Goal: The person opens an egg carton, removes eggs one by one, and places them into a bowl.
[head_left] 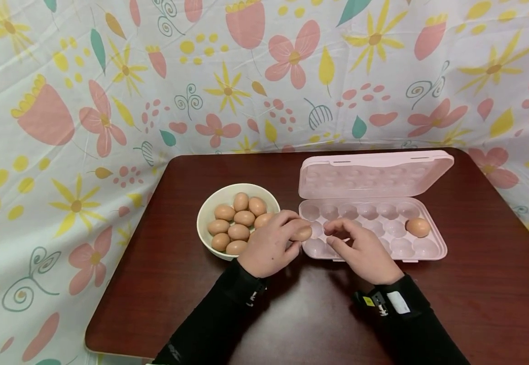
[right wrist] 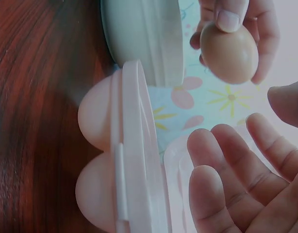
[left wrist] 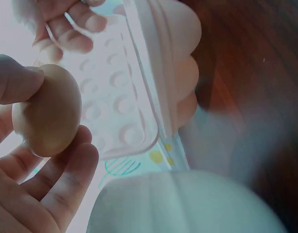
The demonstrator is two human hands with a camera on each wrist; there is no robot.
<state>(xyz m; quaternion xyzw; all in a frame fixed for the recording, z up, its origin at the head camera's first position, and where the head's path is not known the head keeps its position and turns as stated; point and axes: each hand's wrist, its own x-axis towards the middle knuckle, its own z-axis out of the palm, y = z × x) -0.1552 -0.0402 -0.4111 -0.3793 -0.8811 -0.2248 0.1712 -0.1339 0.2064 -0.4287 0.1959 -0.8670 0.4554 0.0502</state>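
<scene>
My left hand [head_left: 269, 246] pinches a brown egg [left wrist: 48, 110] between thumb and fingers, over the gap between the bowl and the egg box. Apart from that egg, my right hand [head_left: 362, 251] hovers above the front of the pink egg box [head_left: 438, 248], its fingers loosely bent and holding nothing. The right wrist view shows the same egg [right wrist: 230, 54] facing the right hand's spread fingers [right wrist: 207, 194]. One brown egg [head_left: 417, 227] sits in a cup at the box's right end. Several brown eggs [head_left: 244, 218] fill the cream bowl [head_left: 203, 207], partly behind the left hand.
The box's hinged lid [head_left: 374, 177] stands raised at the back. Everything rests on a dark red-brown wooden table [head_left: 154, 284] with rounded corners. A flower-printed cloth [head_left: 246, 116] hangs behind and beside the table.
</scene>
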